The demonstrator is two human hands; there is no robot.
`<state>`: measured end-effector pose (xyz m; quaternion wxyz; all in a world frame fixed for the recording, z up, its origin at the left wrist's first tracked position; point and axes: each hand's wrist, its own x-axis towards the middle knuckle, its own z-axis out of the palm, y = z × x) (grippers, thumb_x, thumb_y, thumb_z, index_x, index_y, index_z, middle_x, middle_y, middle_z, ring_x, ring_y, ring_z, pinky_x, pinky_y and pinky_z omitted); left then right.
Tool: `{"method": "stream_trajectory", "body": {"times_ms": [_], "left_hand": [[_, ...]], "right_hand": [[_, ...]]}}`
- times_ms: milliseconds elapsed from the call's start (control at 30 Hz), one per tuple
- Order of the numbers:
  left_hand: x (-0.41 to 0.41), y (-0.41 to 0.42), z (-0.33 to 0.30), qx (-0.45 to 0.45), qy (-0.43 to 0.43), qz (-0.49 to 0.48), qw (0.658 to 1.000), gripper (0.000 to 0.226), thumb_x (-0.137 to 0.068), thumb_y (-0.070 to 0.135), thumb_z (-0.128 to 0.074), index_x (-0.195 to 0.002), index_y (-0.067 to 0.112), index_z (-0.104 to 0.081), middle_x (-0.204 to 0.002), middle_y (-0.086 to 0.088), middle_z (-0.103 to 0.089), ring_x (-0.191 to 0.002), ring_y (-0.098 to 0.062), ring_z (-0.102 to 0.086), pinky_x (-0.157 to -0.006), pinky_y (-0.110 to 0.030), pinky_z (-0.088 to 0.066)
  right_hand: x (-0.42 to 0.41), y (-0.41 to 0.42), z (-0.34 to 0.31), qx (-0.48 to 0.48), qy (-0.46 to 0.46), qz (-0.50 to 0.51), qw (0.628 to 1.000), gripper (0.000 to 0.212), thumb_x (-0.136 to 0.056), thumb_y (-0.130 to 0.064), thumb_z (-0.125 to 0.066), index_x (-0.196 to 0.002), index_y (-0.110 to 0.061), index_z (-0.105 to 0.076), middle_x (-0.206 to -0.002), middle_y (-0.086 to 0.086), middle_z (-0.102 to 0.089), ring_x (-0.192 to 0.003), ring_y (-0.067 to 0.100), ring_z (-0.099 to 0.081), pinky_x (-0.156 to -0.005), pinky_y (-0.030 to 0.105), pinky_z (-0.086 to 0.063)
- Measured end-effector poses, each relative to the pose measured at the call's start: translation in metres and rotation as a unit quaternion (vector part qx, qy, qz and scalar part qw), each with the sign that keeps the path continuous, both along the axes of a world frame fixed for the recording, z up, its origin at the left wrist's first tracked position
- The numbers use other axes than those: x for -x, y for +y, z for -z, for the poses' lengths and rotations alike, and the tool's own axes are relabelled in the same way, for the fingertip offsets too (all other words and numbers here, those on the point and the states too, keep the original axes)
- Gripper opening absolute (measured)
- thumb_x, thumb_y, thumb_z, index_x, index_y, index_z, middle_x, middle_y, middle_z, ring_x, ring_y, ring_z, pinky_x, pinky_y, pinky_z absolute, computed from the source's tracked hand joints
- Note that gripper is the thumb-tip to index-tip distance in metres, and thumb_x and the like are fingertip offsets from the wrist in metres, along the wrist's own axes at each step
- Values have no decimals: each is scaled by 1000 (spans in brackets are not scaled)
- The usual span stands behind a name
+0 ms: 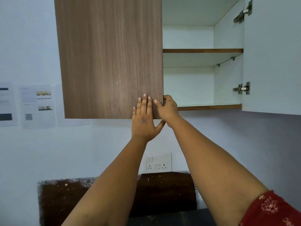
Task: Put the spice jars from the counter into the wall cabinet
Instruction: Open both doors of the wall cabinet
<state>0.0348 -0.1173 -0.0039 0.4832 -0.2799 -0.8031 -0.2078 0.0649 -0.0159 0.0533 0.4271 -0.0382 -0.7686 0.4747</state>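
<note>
Pressing flat on the wooden left door (pixel 110 57) of the wall cabinet (pixel 228 46) with the left hand (pixel 143 121), fingers straight and close together. Gripping the free edge of that door near its bottom corner with the right hand (pixel 167 108), fingers curled round it, at 3 o'clock from the left hand. Standing wide open at 3 o'clock, the white right door (pixel 273 54). Showing no spice jars; cannot tell where they are.

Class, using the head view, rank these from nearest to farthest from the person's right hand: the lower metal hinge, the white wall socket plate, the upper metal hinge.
From the right hand:
1. White wall socket plate, below the hand.
2. Lower metal hinge, to the right on the open door.
3. Upper metal hinge, top right, farthest.
</note>
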Motion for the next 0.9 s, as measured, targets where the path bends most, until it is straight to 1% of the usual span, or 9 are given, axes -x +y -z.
{"method": "stream_trajectory", "body": {"times_ms": [133,233,300,433,500,600,700,767,900], "left_hand": [[-46,-26,1,-23,-6,28,999,91,-87,59,-46,-154,6,-17,-162,-13,-14,-150,-29,-11,-119,-44,-24],[-80,-46,8,-58,-9,51,997,81,-91,46,-53,-152,4,-22,-160,-15,-20,-147,-32,-18,-118,-42,-25],[-103,-59,11,-79,-28,50,995,76,-93,41,-52,-153,7,-20,-161,-12,-18,-147,-29,-18,-117,-38,-23],[-137,-86,19,-119,-48,72,989,66,-99,30,-48,-154,6,-19,-161,-10,-16,-149,-24,-14,-120,-33,-13],[-151,-106,21,-118,-49,77,989,63,-100,28,-46,-153,7,-20,-161,-9,-17,-150,-22,-14,-121,-33,-13],[-167,-144,18,-112,-40,87,989,61,-99,26,-47,-152,6,-25,-158,-11,-26,-148,-22,-21,-119,-34,-22],[-177,-182,16,-106,-28,95,989,60,-98,24,-50,-151,6,-27,-156,-12,-31,-145,-24,-28,-116,-36,-29],[-180,-205,18,-88,-29,92,991,62,-99,25,-50,-152,7,-23,-158,-11,-27,-146,-25,-26,-116,-40,-30],[-180,-247,22,-82,-54,79,992,69,-98,35,-49,-155,14,-15,-161,-4,-19,-146,-22,-25,-114,-38,-33]], "right_hand": [[-42,-32,1,-7,17,4,1000,32,-95,-34,-59,-118,-13,-49,-114,5,-60,-91,17,-52,-76,27,-46],[-76,-59,3,-25,22,6,999,22,-95,-31,-60,-105,-16,-48,-101,0,-57,-87,16,-54,-70,24,-42],[-101,-77,3,-28,20,-1,999,19,-95,-28,-60,-103,-15,-48,-100,0,-58,-87,17,-57,-70,23,-43],[-135,-120,3,-35,16,0,999,26,-95,-24,-59,-116,-11,-49,-111,7,-61,-98,23,-62,-79,27,-52],[-151,-142,5,-44,25,6,999,28,-95,-21,-59,-118,-10,-47,-113,8,-59,-98,22,-61,-81,28,-52],[-170,-178,6,-69,40,25,997,29,-96,-18,-57,-121,-9,-45,-116,9,-55,-98,19,-59,-79,24,-48],[-183,-213,7,-77,49,29,995,28,-96,-17,-57,-121,-10,-45,-116,8,-54,-101,21,-60,-80,25,-50],[-189,-238,9,-82,63,28,994,28,-95,-19,-58,-119,-10,-45,-115,7,-53,-100,20,-59,-80,25,-51],[-195,-282,16,-100,103,38,989,26,-96,-23,-56,-117,-11,-46,-113,6,-53,-98,20,-57,-77,24,-50]]}}
